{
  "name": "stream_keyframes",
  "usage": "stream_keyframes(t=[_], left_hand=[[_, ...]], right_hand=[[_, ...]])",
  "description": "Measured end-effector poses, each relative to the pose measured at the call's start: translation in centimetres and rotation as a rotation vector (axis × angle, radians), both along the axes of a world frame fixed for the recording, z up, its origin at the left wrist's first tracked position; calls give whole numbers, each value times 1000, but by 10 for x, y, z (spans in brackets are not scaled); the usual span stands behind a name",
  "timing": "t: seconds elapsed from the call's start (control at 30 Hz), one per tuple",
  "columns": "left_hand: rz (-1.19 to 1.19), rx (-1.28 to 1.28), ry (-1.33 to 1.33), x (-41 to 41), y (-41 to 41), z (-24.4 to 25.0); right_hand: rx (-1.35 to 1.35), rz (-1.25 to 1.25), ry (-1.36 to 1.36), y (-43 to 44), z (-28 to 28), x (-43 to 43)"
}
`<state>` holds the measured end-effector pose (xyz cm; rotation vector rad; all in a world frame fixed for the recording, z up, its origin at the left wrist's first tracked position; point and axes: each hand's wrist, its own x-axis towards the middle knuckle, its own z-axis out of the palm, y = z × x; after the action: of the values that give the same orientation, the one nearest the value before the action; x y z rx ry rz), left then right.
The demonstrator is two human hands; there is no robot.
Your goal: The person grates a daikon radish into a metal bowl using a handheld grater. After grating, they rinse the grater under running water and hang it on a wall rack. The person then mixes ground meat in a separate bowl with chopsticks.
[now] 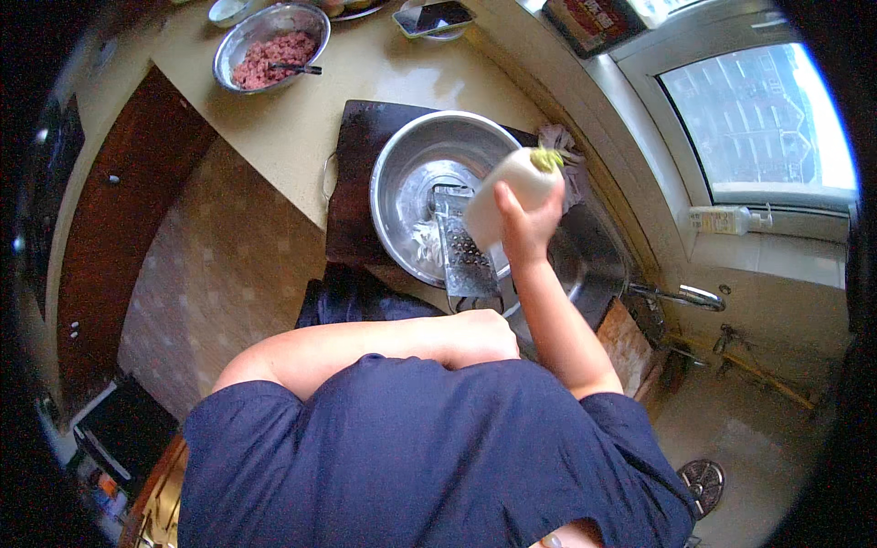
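My right hand point(531, 229) is wrapped around a thick white radish point(500, 195), its cut green top pointing up and away to the right. The radish is tilted just over a metal grater point(468, 240); whether they touch I cannot tell. The grater slants over the near rim of a stainless steel bowl point(394, 168), its far end inside. My left hand point(483, 334) is a fist against my body, at the wire handle of the grater, with its fingers largely hidden. White radish shreds point(426, 241) lie in the bowl beside the grater.
The bowl rests on a dark cutting board point(349, 226) beside a steel sink point(603, 253) with a faucet point(692, 298). Farther back stand a metal bowl point(223, 51) of minced meat point(277, 58) and a phone point(435, 18). A crumpled cloth point(572, 154) lies behind the radish.
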<state>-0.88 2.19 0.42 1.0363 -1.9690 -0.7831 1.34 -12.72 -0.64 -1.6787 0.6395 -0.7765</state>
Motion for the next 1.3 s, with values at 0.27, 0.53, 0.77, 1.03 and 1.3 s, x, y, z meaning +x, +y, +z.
stream_keyframes(t=[0.27,0.53,0.77,1.03,1.3], left_hand=[[6,-23,24,-5,3,0],[5,-50,89,-3,3,-3],[-40,96,123,6,3,6],[22,169,99,-1,6,0],[28,63,22,4,5,5]], right_hand=[[-368,-110,149,-14,-17,31],[-367,-142,232,15,-5,8],[-98,87,25,23,13,-30],[-128,-52,41,-10,-12,11],[-245,-95,178,-1,-22,36]])
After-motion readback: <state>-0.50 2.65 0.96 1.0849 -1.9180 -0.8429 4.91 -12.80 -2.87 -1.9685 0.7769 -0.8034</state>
